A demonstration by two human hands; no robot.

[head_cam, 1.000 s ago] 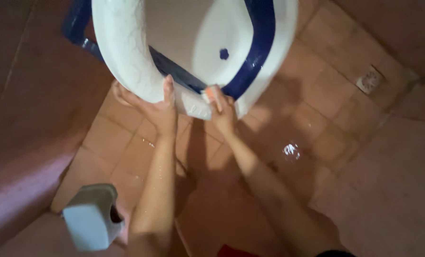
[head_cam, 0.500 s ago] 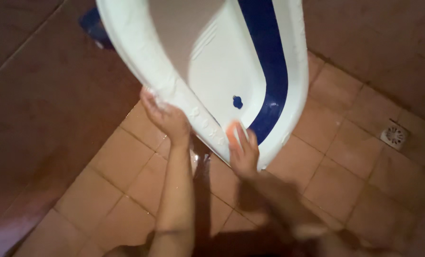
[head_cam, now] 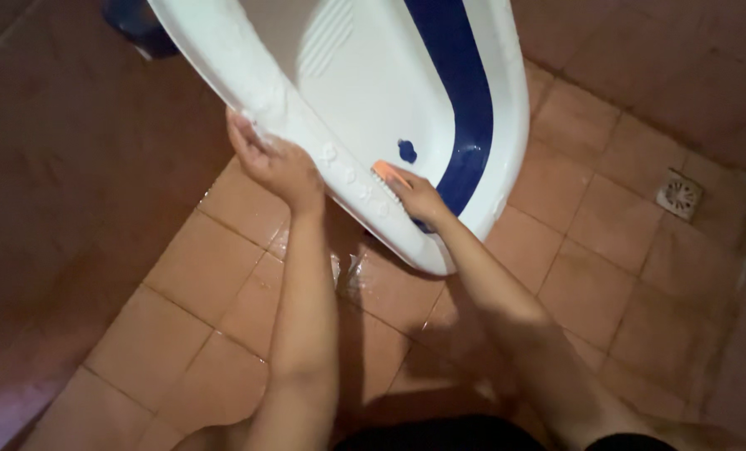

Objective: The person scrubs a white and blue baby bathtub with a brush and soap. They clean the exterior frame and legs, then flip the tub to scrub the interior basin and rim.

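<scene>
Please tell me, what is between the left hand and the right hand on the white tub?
In the head view, only the wet white rim of the tub lies between the left hand and the right hand, which holds an orange brush.

Right hand moved from the near rim of the white tub over onto its inner surface, orange brush now beside the blue drain plug. Left hand shifted further left along the rim. Tub tilted more steeply.
</scene>
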